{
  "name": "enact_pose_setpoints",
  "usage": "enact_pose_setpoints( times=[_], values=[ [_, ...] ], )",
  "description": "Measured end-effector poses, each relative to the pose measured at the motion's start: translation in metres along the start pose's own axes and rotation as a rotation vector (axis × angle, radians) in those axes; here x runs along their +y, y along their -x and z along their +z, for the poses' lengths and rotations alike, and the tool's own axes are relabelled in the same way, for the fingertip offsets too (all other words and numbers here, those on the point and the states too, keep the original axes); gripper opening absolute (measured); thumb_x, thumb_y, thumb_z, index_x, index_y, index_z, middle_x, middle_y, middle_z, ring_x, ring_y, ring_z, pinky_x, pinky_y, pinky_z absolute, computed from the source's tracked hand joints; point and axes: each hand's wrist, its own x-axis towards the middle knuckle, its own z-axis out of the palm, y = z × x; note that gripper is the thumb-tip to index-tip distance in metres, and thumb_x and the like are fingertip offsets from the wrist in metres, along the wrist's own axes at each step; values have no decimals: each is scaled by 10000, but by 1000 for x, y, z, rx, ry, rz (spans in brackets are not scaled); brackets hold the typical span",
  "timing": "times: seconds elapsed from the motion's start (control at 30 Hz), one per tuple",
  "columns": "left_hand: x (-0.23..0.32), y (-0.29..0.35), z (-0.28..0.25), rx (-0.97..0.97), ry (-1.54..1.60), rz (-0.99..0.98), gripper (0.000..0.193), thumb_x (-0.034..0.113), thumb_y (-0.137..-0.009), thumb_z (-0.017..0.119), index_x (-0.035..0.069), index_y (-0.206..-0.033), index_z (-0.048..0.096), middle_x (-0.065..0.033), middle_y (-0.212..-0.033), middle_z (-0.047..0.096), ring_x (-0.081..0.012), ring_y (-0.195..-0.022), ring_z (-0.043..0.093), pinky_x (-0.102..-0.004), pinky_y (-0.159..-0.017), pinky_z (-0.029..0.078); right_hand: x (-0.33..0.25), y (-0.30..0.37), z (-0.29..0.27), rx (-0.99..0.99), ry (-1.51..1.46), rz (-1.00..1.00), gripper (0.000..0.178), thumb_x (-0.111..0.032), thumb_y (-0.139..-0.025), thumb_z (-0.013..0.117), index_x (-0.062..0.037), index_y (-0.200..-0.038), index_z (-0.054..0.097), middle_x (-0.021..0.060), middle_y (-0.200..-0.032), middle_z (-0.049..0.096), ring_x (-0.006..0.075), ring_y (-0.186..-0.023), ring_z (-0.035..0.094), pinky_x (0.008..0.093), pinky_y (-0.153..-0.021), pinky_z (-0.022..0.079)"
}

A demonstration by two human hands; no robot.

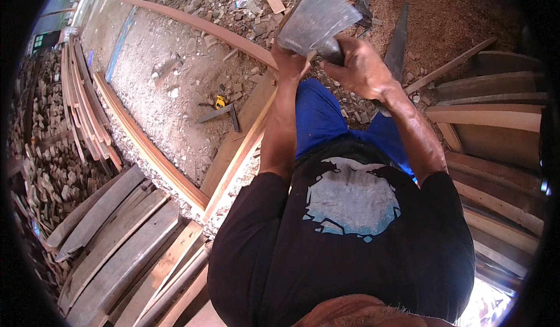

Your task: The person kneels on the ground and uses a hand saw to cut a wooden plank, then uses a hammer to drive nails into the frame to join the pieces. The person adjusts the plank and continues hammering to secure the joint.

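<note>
Up near the top of the head view, both hands close around the handle of a broad-bladed axe point(318, 19), the left hand point(290, 60) gripping with fingers curled tight just below the grey head, the right hand point(360, 66) wrapped beside it, fingers pressed together around the same handle. Below the raised axe, a long reddish plank point(239, 158) runs on edge along the person's left leg over gravel, with a metal square point(221, 113) and a yellow tape measure point(220, 101) lying nearby, and curved planks point(116, 245) stacked at lower left.
</note>
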Motion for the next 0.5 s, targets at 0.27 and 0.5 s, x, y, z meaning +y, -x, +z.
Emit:
enact_pose_setpoints(
  times=[0.27, 0.5],
  values=[
    [-19, -7, -17, -12, -96, -190, 186, 30, -841, 812, 12, -942, 657, -30, -858, 702, -134, -766, 671, -306, -708, 551, -42, 26, -63, 374, -247, -155, 256, -98, -944, 805, 14, -1149, 700, 39, -862, 722, 101, -734, 657, 275, -662, 570],
    [0, 13, -10, -96, 49, -325, 200, 25, -842, 809, 27, -948, 639, -14, -856, 692, -117, -783, 655, -310, -728, 550, -110, 5, -85, 875, -337, -575, 181, -177, -977, 750, -100, -866, 631, -11, -613, 585, 76, -485, 522, 238, -459, 414]
  ],
)
